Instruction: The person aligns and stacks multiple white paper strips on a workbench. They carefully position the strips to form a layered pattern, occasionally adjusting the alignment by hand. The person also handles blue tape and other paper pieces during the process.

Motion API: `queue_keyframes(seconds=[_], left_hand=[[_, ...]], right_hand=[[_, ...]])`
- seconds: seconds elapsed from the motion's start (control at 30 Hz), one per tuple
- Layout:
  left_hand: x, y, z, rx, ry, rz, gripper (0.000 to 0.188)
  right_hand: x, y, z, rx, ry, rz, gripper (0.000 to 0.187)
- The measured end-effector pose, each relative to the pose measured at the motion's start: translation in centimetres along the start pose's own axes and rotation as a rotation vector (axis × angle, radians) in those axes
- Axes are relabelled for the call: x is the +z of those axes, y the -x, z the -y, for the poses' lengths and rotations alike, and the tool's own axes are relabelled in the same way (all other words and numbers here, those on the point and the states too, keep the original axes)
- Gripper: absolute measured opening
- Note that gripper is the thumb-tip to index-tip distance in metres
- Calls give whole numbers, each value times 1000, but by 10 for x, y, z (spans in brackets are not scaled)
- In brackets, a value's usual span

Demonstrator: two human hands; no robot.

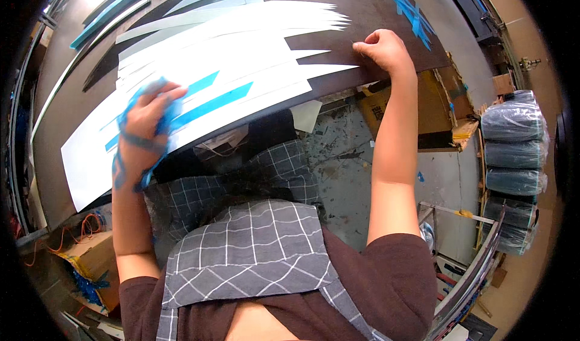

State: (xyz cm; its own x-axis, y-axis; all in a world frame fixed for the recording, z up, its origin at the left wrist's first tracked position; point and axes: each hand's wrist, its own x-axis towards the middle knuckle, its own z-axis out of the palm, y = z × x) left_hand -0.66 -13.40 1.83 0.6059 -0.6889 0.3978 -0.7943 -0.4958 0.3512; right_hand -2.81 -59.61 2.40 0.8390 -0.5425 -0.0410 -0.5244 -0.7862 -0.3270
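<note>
Dark brown tabletop (362,15) carries white pointed strips (241,57), some blue-faced. Your left hand (148,114) clutches crumpled blue film (166,120) over them; your right hand (386,51) pinches at the bare board beside their tips. Wrapped rolls (513,154) stack far right.

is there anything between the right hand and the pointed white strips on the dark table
Nothing visible. The right hand rests on bare dark brown table just right of the pointed tips of the long white strips, with only table surface between them. The left hand, clutching crumpled blue tape, sits on the strips farther left.
</note>
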Motion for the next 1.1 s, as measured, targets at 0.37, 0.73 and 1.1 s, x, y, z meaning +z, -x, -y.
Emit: queue_keyframes(seconds=[0.37, 0.73, 1.1], left_hand=[[44, -26, -22, -143, 39, 184, 53], [54, -27, -20, -113, 49, 164, 60], [52, -26, -23, -152, 68, 188, 61]], right_hand=[[12, 42, 29, -250, -298, -155, 20], [80, 112, 130, -858, -255, -271, 11], [76, 127, 133, -910, -301, -224, 13]])
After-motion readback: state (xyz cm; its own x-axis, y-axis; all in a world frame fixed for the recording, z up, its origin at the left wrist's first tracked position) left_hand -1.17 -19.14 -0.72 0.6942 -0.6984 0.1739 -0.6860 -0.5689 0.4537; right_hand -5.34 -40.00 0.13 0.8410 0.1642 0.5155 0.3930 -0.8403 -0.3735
